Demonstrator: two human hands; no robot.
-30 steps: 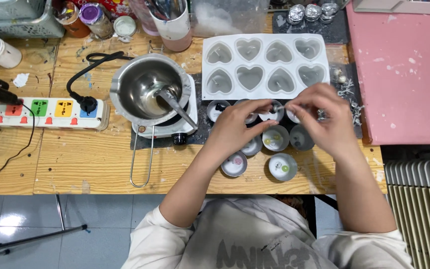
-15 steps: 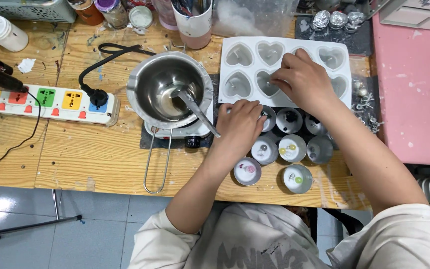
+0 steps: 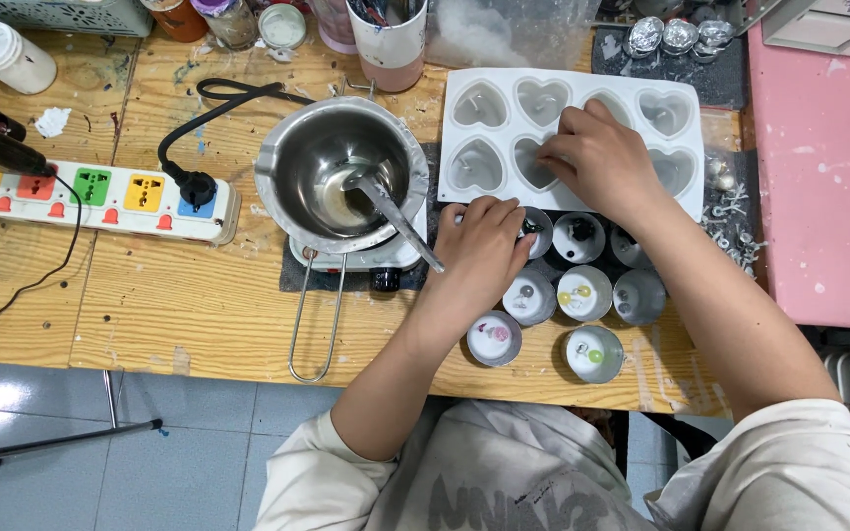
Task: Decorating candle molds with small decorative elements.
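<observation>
My right hand [image 3: 597,157] rests on the white heart-shaped mould tray [image 3: 686,108], fingertips reaching into a heart cavity in the middle of the near row; whether it pinches something is hidden. My left hand [image 3: 479,251] lies curled over the small round tins [image 3: 582,293] just in front of the tray, covering one tin at the back left of the group. Several tins hold pale wax with small coloured bits.
A steel melting pot [image 3: 341,172] with a spoon sits on a small hot plate left of the tins, its wire handle pointing toward me. A power strip [image 3: 100,197] lies far left. Jars, a cup of tools and a pink board [image 3: 823,167] line the back and right.
My right hand has moved from the tins up onto the mould tray and further left across it. My left hand stayed over the tins. The view shifted slightly.
</observation>
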